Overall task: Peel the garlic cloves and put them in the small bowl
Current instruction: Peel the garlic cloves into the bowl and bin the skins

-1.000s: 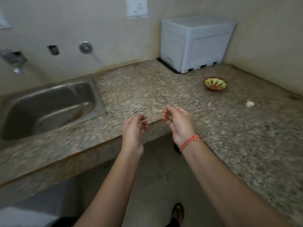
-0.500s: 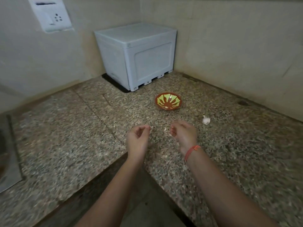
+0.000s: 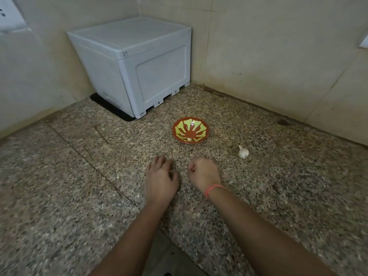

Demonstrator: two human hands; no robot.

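The person's left hand point(image 3: 161, 180) and right hand point(image 3: 203, 172) were both held low over a speckled granite table point(image 3: 59, 176), side by side with a narrow gap of bare stone between them. The left hand lay palm down with its fingers point(image 3: 159, 161) loosely bent and a little spread, the tips pointing toward the far wall. Nothing showed in its grasp. Whether the tips touched the stone could not be told. The right hand was curled into a loose fist, knuckles up and thumb tucked toward the left hand. Its fingers were folded under the palm, so it could not be told whether they enclosed anything. An orange thread band point(image 3: 214, 189) circled the right wrist.

Just beyond the hands stood the small bowl point(image 3: 205, 130), red-brown with a yellow-green petal pattern inside, sitting flat on the table. One pale peeled garlic clove point(image 3: 188, 139) lay in it, against the near inside wall. To the right of the bowl and apart from it, a white garlic bulb point(image 3: 243, 152) still in its skin rested on the table, its stem tip pointing up and to the left. It lay near the right hand but was not touching it.

Behind the bowl, pushed into the corner where the two tiled walls met, stood a pale grey plastic box point(image 3: 135, 62) on short feet, with a dark mat point(image 3: 111, 108) showing under its near left edge. A white switch plate point(image 3: 10, 18) was fixed to the left wall at the upper edge of the view.
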